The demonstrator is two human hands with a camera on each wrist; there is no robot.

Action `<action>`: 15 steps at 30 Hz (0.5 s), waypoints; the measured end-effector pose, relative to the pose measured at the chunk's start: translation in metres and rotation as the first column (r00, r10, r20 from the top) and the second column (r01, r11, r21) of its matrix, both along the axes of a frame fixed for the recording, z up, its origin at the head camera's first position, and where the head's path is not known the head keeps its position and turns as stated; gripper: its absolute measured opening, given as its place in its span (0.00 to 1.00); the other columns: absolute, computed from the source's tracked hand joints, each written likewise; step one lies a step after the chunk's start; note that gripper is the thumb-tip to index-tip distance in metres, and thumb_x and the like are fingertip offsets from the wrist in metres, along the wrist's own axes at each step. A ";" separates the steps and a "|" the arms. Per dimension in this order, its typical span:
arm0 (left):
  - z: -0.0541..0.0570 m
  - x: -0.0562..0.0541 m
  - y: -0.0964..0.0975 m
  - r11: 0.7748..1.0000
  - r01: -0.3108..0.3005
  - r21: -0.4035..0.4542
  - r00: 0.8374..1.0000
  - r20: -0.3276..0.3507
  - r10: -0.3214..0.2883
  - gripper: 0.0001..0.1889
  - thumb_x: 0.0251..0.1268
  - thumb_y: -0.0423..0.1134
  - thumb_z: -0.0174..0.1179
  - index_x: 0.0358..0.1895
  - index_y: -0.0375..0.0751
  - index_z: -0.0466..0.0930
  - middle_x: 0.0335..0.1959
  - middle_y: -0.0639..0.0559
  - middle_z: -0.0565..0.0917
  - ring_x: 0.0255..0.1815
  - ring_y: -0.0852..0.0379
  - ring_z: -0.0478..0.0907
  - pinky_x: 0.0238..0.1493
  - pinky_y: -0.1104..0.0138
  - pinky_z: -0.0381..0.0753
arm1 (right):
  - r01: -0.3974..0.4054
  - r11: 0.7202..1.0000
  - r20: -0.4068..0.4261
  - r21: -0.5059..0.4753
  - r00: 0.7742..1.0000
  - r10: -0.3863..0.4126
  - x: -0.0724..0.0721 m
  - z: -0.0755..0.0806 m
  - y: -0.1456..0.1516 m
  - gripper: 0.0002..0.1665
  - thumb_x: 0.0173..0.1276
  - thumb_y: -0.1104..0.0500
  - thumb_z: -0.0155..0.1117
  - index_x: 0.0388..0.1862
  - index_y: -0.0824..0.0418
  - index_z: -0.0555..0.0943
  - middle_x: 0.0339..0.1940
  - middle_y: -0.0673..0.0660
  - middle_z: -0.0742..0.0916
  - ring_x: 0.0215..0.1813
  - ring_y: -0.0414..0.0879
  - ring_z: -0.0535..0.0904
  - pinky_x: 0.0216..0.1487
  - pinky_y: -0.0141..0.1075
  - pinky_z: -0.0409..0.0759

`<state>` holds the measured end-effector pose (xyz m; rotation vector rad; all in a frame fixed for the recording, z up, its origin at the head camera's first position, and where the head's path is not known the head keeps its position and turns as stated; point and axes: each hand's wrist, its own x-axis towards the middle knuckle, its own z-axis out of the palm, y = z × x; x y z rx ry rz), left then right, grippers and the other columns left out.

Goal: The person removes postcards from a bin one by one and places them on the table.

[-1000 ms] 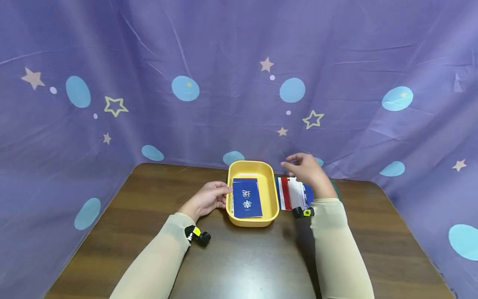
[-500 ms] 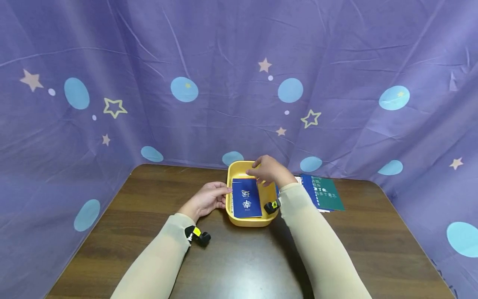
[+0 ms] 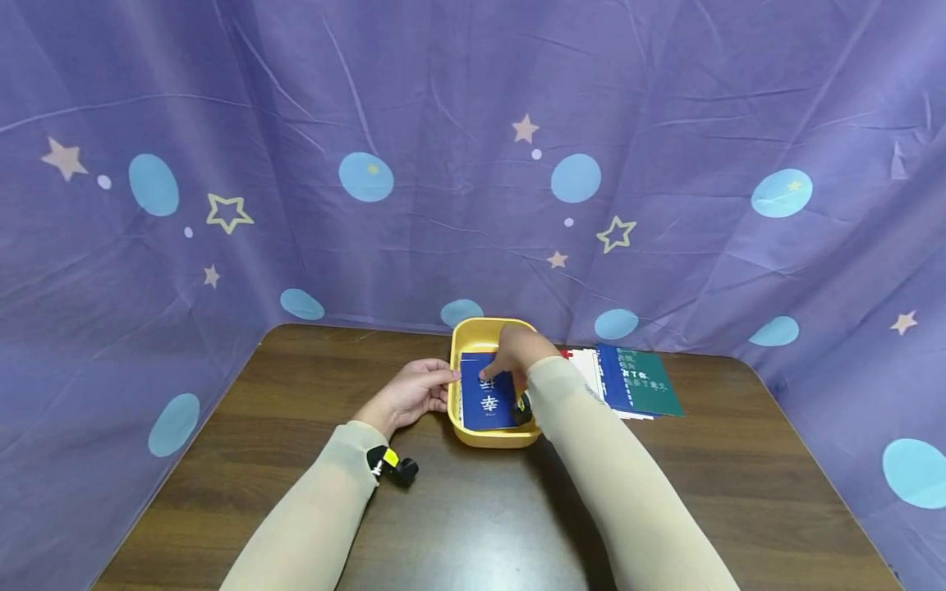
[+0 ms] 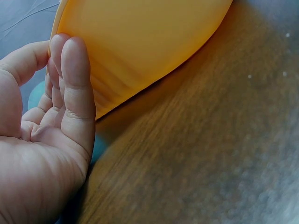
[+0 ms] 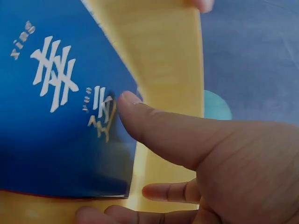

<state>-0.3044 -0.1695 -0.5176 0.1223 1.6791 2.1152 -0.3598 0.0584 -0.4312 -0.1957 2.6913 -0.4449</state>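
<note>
A yellow plastic tray (image 3: pixel 493 440) stands on the table with a stack of cards in it. On top lies a blue card (image 3: pixel 489 415) with white Chinese characters. My left hand (image 3: pixel 414 392) grips the tray's left side, thumb over the rim and fingers along the outer wall (image 4: pixel 154 42). Inside the tray, my right hand (image 3: pixel 523 348) reaches down at the card's upper right. In the right wrist view its thumb (image 5: pixel 154 128) lies over the blue card (image 5: pixel 51 140); the other fingers (image 5: pixel 168 192) are spread beyond the card's edge. I cannot tell if they touch the card.
Right of the tray, several overlapping cards lie fanned on the brown wooden table (image 3: pixel 739 460). They include a green card (image 3: pixel 652 384), a blue card (image 3: pixel 615 373) and white ones, partly behind my right forearm. A purple curtain (image 3: pixel 473 271) hangs behind the table.
My right hand has moved left from above the fanned cards and down into the tray, over the blue card. The left hand has stayed on the tray's rim.
</note>
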 end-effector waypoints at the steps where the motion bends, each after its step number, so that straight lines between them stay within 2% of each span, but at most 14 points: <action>1: 0.000 0.000 0.000 1.000 -0.001 0.001 1.000 0.000 0.001 0.04 0.84 0.33 0.63 0.44 0.43 0.82 0.28 0.54 0.89 0.24 0.62 0.84 0.29 0.70 0.90 | 0.000 1.000 0.000 0.012 1.000 0.000 0.000 -0.001 -0.001 0.34 0.64 0.37 0.89 0.39 0.65 0.85 0.25 0.62 0.93 0.23 0.52 0.91 0.27 0.40 0.89; 4: 0.000 0.000 0.000 1.000 -0.001 0.003 1.000 -0.003 0.001 0.05 0.84 0.32 0.63 0.43 0.43 0.82 0.27 0.54 0.88 0.24 0.63 0.83 0.28 0.71 0.89 | -0.008 1.000 0.000 0.029 1.000 0.008 0.000 -0.002 -0.004 0.36 0.62 0.36 0.91 0.41 0.67 0.86 0.24 0.62 0.93 0.23 0.52 0.92 0.28 0.41 0.92; 8: -0.002 0.000 0.000 1.000 0.001 0.004 1.000 -0.006 -0.001 0.06 0.84 0.32 0.62 0.42 0.44 0.82 0.27 0.55 0.87 0.24 0.63 0.83 0.28 0.71 0.89 | 0.010 1.000 0.012 0.021 1.000 -0.010 0.002 -0.002 -0.007 0.38 0.59 0.38 0.93 0.45 0.66 0.85 0.28 0.62 0.94 0.21 0.51 0.90 0.25 0.40 0.91; 13: -0.002 0.000 0.000 1.000 0.001 -0.002 1.000 -0.006 -0.001 0.05 0.84 0.32 0.62 0.42 0.44 0.82 0.27 0.55 0.88 0.24 0.63 0.83 0.28 0.71 0.88 | 0.045 0.999 0.030 0.003 0.999 -0.045 0.001 -0.003 -0.006 0.34 0.60 0.42 0.94 0.45 0.65 0.85 0.28 0.60 0.93 0.20 0.48 0.85 0.22 0.37 0.87; 15: -0.002 0.000 0.000 1.000 0.000 -0.004 1.000 -0.009 0.000 0.05 0.84 0.32 0.63 0.43 0.43 0.82 0.28 0.55 0.89 0.24 0.63 0.83 0.28 0.71 0.89 | 0.045 0.999 0.039 0.008 0.998 -0.046 -0.004 -0.004 -0.004 0.31 0.61 0.44 0.94 0.43 0.64 0.86 0.27 0.59 0.91 0.21 0.49 0.85 0.24 0.38 0.87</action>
